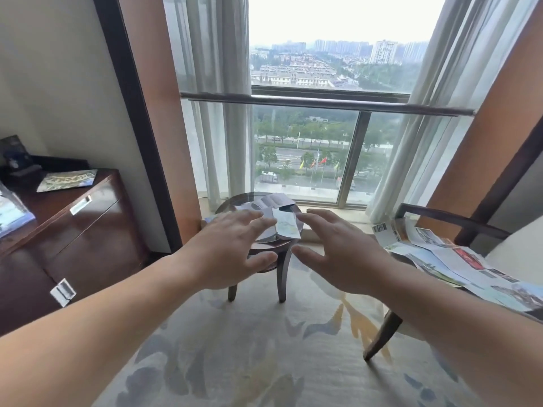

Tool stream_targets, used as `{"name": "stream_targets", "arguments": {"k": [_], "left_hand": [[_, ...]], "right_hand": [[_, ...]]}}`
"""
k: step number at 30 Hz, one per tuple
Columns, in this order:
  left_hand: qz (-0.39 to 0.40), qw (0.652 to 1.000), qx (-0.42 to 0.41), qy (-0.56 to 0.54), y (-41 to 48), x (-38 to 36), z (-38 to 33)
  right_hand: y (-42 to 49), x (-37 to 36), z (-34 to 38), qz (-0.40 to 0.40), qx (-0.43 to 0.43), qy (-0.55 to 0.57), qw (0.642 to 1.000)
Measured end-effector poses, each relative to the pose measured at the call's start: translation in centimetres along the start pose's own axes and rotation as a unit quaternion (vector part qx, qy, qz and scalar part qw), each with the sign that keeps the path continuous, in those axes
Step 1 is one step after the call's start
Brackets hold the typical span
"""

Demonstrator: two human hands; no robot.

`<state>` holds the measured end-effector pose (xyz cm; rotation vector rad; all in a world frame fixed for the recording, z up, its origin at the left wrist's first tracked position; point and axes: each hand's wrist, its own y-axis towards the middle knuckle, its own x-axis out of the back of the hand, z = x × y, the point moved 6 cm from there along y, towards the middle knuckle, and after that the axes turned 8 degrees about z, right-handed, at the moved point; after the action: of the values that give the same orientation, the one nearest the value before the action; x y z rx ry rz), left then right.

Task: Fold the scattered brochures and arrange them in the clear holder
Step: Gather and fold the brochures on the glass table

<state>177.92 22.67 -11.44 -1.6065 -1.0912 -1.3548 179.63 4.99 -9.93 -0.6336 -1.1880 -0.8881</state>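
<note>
Both were out in front of me: left hand (pixel 232 248) and right hand (pixel 338 254), fingers spread and straight, nothing in either, hovering on either side of the small glossy paper brochures (pixel 286 226). Those lay in a loose overlapping pile on the small round glass-topped counter (pixel 232 199), some partly folded, one hanging over the near rim.

My read was that these would be light and thin, floppy once lifted, and slick against that glass. Sliding one to the edge and pinching a corner looked easier than trying to pick it up flat. The overhanging sheet looked like the natural first take. I judged that creases would need a firm press, and that glass over wood would give a hard enough base for it.

More work waited on the right. There, large unfolded printed brochures (pixel 440 254) sprawled across the seat of the dark wooden armchair (pixel 440 218), overlapping each other and well apart from the pile.

The clear plastic holder (pixel 13 210) sat far left, cut off by the frame edge, on the dark wooden cabinet (pixel 88 230). It seemed to have something blue inside, though I couldn't tell what. A single flat map-printed brochure (pixel 67 180) lay on the cabinet top near it.

Underfoot was a pale patterned carpet (pixel 264 362). Straight ahead stood a tall window (pixel 305 142) with sheer white curtains (pixel 217 113) and grey daylight over a city.
</note>
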Motion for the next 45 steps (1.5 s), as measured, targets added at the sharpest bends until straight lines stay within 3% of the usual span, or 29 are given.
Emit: {"name": "stream_targets", "arguments": {"k": [11,26,33,45], "left_hand": [[0.030,0.999,-0.024,-0.018,14.3,-0.8,10.4],[0.077,0.996,0.012,-0.036,35.8,-4.3,18.9],[0.118,0.992,0.024,-0.048,42.5,-7.4,23.0],[0.181,0.980,-0.026,-0.075,53.0,-14.8,30.9]], "right_hand": [[16.1,-1.2,-4.5,0.028,-0.031,0.012,0.999],[36.9,-4.9,-18.2,0.094,-0.025,0.059,0.993],[43.8,-7.8,-21.7,0.138,-0.039,0.070,0.987],[53.0,-14.6,-26.7,0.167,-0.112,0.092,0.975]]}}
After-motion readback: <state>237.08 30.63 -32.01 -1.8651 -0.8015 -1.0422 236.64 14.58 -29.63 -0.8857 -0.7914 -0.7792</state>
